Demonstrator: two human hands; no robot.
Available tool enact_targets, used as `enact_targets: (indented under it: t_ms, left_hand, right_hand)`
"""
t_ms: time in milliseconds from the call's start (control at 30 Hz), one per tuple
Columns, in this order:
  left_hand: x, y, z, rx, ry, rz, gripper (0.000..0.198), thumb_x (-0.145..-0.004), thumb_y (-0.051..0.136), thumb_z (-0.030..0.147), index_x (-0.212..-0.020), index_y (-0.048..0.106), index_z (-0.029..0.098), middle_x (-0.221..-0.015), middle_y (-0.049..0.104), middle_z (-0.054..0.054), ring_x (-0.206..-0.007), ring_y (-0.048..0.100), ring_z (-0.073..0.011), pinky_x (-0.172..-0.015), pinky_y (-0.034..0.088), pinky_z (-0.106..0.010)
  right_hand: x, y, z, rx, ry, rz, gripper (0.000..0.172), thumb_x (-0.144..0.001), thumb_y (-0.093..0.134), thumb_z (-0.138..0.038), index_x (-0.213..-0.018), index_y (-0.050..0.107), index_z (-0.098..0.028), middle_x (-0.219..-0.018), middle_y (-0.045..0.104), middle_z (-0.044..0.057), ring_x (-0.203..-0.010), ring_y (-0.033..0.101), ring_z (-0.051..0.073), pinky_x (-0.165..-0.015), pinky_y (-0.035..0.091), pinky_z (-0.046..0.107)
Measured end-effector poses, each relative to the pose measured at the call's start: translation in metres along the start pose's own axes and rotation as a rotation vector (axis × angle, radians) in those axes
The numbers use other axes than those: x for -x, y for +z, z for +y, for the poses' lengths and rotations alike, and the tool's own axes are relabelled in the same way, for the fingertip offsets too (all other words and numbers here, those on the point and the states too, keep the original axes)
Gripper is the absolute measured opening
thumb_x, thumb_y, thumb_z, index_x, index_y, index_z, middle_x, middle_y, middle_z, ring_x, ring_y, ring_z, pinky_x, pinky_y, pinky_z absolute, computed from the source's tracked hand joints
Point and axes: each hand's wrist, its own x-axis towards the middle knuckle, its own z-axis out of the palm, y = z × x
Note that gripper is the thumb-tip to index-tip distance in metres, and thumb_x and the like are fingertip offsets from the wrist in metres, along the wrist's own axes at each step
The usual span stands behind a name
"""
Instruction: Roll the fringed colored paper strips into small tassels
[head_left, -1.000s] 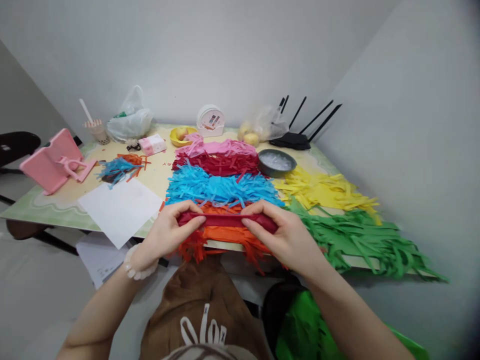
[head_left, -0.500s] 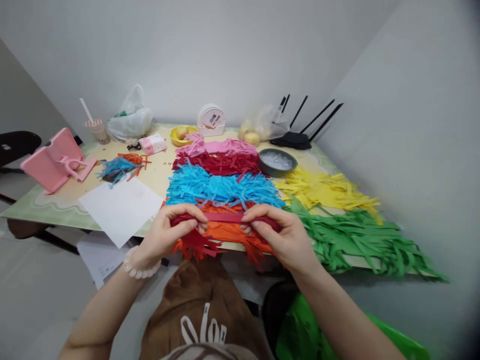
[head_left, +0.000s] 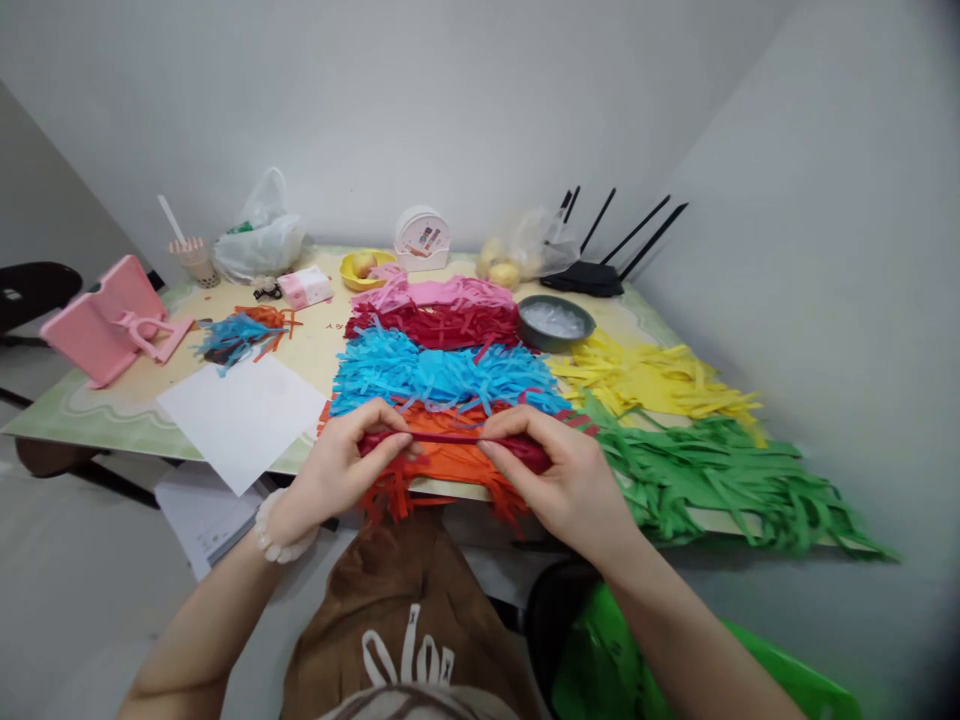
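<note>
Red strip [head_left: 445, 438], pinched level
Left hand [head_left: 335, 462] and right hand [head_left: 574, 478] pinch it behind thumb-tips; its ends seem bunched in the palms.

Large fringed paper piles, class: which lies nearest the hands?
The orange fringed paper pile, directly below the left hand and right hand. The pink pile, crimson pile and blue pile lie farther back; the yellow pile and green pile lie to the right.

Table [head_left: 311, 345], cream, green-bordered.
Bears pink stand [head_left: 101, 325], white sheet [head_left: 240, 420], dark bowl [head_left: 534, 339], router [head_left: 583, 281], blue fringe [head_left: 442, 372]; green fringe [head_left: 712, 470] overhangs.
</note>
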Motion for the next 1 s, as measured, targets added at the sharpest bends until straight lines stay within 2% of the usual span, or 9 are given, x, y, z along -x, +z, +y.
enact_targets:
  t_ms: [100,233,333,467,600,700,767,867,1000]
  left_hand:
    - [0.001,0.000,0.002,0.274,-0.116,-0.044,0.015,-0.091,0.062,0.029,-0.094,0.064,0.015,-0.078,0.075,-0.005,-0.071,0.073,-0.0157,-0.069,0.058,-0.025]
    - [0.000,0.000,0.002,0.520,-0.227,-0.051,0.021,-0.084,0.072,0.027,-0.099,0.076,0.013,-0.076,0.076,-0.005,-0.068,0.072,-0.0142,-0.068,0.058,-0.023]
    - [-0.001,0.001,-0.002,0.651,-0.240,-0.039,0.017,-0.078,0.076,0.022,-0.093,0.080,0.015,-0.074,0.076,-0.005,-0.066,0.070,-0.0129,-0.068,0.057,-0.022]
    - [-0.001,0.004,-0.007,0.673,-0.229,-0.034,0.009,-0.077,0.074,0.018,-0.083,0.081,0.017,-0.072,0.076,-0.005,-0.065,0.069,-0.0123,-0.066,0.056,-0.022]
    - [0.000,-0.005,-0.006,0.454,-0.104,-0.117,0.015,-0.082,0.064,0.015,-0.077,0.078,0.017,-0.076,0.075,-0.005,-0.072,0.070,-0.0157,-0.072,0.055,-0.026]
    - [-0.002,-0.016,0.007,0.070,0.063,-0.198,0.017,-0.085,0.059,0.013,-0.082,0.075,0.017,-0.113,0.073,-0.010,-0.108,0.067,-0.0225,-0.095,0.050,-0.033]
    - [-0.005,-0.019,0.018,-0.098,0.134,-0.207,0.017,-0.088,0.058,0.015,-0.095,0.073,0.017,-0.129,0.067,-0.011,-0.119,0.061,-0.0234,-0.103,0.045,-0.034]
    - [-0.010,-0.014,0.029,-0.184,0.147,-0.286,0.020,-0.093,0.057,0.022,-0.107,0.071,0.018,-0.115,0.073,-0.009,-0.107,0.066,-0.0201,-0.095,0.048,-0.030]
    - [-0.015,-0.007,0.027,-0.144,0.068,-0.328,0.019,-0.095,0.055,0.025,-0.098,0.072,0.016,-0.093,0.076,-0.005,-0.085,0.068,-0.0161,-0.077,0.050,-0.024]
  right_hand:
    - [0.000,0.001,0.000,-0.250,0.153,-0.019,0.008,-0.090,0.064,-0.025,-0.083,0.067,-0.020,-0.077,0.074,0.002,-0.068,0.071,0.016,-0.062,0.057,0.024]
    - [-0.002,0.004,0.005,-0.535,0.258,-0.036,0.013,-0.088,0.067,-0.026,-0.096,0.076,-0.020,-0.078,0.077,0.004,-0.069,0.074,0.016,-0.067,0.061,0.026]
    - [-0.005,0.007,0.012,-0.688,0.285,-0.056,0.012,-0.084,0.073,-0.028,-0.092,0.080,-0.022,-0.076,0.078,0.004,-0.068,0.074,0.017,-0.066,0.061,0.026]
    - [-0.007,0.010,0.021,-0.802,0.211,-0.053,0.006,-0.081,0.073,-0.023,-0.077,0.078,-0.021,-0.070,0.076,0.003,-0.061,0.071,0.014,-0.059,0.058,0.023]
    - [-0.007,0.007,0.018,-0.576,0.017,-0.019,0.021,-0.079,0.060,-0.007,-0.075,0.075,-0.022,-0.071,0.075,0.001,-0.063,0.071,0.014,-0.062,0.057,0.022]
    - [-0.008,0.002,0.009,-0.297,-0.202,0.011,0.028,-0.076,0.054,-0.001,-0.075,0.074,-0.021,-0.073,0.076,0.001,-0.068,0.072,0.014,-0.066,0.057,0.023]
    - [-0.010,-0.001,0.003,-0.211,-0.327,-0.009,0.029,-0.076,0.052,0.000,-0.078,0.073,-0.020,-0.073,0.075,0.002,-0.068,0.072,0.014,-0.067,0.057,0.023]
    - [-0.013,-0.002,-0.002,-0.174,-0.438,-0.040,0.030,-0.077,0.050,0.000,-0.082,0.072,-0.020,-0.075,0.076,0.003,-0.070,0.072,0.014,-0.067,0.058,0.023]
    - [-0.013,-0.003,-0.002,-0.167,-0.409,-0.029,0.030,-0.077,0.050,0.000,-0.082,0.071,-0.020,-0.074,0.076,0.002,-0.068,0.072,0.014,-0.066,0.058,0.022]
